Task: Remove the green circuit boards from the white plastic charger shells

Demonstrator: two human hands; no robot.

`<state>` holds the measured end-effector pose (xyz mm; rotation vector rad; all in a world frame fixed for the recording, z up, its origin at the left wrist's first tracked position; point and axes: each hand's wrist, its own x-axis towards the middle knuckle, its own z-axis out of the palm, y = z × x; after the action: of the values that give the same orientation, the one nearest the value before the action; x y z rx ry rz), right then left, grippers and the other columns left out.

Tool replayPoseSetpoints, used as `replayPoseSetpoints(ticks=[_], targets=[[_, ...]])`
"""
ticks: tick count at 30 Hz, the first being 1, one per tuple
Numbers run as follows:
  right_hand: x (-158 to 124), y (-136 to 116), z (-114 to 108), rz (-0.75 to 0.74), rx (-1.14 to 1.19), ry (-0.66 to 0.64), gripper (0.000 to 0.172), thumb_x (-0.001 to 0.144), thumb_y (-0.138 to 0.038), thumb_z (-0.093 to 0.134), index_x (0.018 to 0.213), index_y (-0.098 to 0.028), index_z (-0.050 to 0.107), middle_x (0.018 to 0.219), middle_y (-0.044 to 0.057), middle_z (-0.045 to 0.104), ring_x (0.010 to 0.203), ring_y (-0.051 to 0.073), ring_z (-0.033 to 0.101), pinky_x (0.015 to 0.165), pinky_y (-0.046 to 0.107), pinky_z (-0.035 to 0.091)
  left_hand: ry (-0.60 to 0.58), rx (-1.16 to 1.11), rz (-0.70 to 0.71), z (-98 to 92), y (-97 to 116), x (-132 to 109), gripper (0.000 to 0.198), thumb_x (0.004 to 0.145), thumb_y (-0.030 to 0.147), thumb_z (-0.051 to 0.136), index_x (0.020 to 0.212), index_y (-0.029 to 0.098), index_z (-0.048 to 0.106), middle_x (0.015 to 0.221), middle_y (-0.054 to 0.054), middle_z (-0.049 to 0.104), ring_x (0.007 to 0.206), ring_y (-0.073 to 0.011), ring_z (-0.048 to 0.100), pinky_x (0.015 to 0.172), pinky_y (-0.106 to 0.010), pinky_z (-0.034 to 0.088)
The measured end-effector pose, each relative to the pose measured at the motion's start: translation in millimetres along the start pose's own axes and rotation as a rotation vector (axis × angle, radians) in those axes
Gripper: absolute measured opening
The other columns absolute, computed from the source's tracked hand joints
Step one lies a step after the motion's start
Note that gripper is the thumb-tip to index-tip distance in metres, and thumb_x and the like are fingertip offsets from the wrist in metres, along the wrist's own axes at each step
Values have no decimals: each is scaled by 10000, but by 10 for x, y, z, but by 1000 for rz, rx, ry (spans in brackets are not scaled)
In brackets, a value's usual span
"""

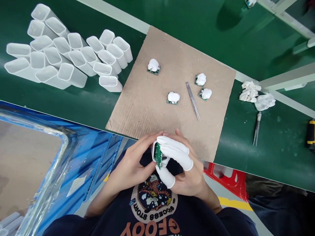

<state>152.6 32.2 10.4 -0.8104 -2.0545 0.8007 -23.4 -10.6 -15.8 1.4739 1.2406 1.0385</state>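
Observation:
Close to my chest, my left hand (pixel 136 164) is wrapped round a white plastic case (pixel 153 151), most of it hidden by the fingers. White finger cots cover several fingertips of my right hand (pixel 183 164), which grips a green circuit board (pixel 157 156) at the mouth of the case. The board is tilted on edge; how far it sits inside I cannot tell. On the cardboard sheet (pixel 137 111) beyond my hands lie circuit boards topped with white lumps, among them one board (pixel 173 102) nearest me. Metal tweezers (pixel 192 101) rest beside them.
Many open white cases (pixel 71 73) stand at the left of the green table (pixel 93 105). To the right lie crumpled white pieces (pixel 264 101), a second pair of tweezers (pixel 257 129) and a yellow-black tool (pixel 311 132). A blue crate (pixel 81 164) stands below left, a red stool (pixel 227 178) below right.

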Motion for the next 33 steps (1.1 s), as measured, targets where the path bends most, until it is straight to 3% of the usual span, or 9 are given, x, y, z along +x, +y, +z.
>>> replayPoseSetpoints(ticks=[7, 14, 25, 33], targets=[[82, -15, -3, 53, 16, -30, 582, 800, -30, 648, 1339, -228, 556, 1379, 144, 614, 1352, 305, 547, 1112, 552, 504, 53, 10, 14, 28, -65, -3, 626, 862, 90, 631, 1445, 276, 494, 1424, -86, 603, 1288, -255, 605, 1095, -378, 508], [35, -37, 25, 73, 20, 70, 601, 776, -45, 642, 1348, -209, 562, 1223, 132, 694, 1210, 304, 648, 1076, 552, 531, 39, -32, -5, 26, -52, 2, 598, 861, 90, 664, 1409, 295, 540, 1363, -63, 645, 1232, -227, 633, 1068, -336, 516], [63, -23, 77, 75, -11, 76, 620, 780, -69, 642, 1371, -220, 536, 1201, 119, 706, 1146, 292, 683, 1084, 541, 529, 45, -42, -35, -7, -63, 35, 614, 836, 108, 713, 1401, 293, 562, 1372, -65, 655, 1225, -247, 648, 1010, -340, 553], [36, -54, 58, 51, 93, 168, 646, 724, -51, 660, 1345, -205, 575, 1183, 111, 705, 1158, 298, 679, 1093, 524, 534, -1, -141, 0, -31, -106, 69, 564, 879, 167, 702, 1402, 329, 567, 1346, -36, 666, 1223, -218, 639, 1030, -319, 528]])
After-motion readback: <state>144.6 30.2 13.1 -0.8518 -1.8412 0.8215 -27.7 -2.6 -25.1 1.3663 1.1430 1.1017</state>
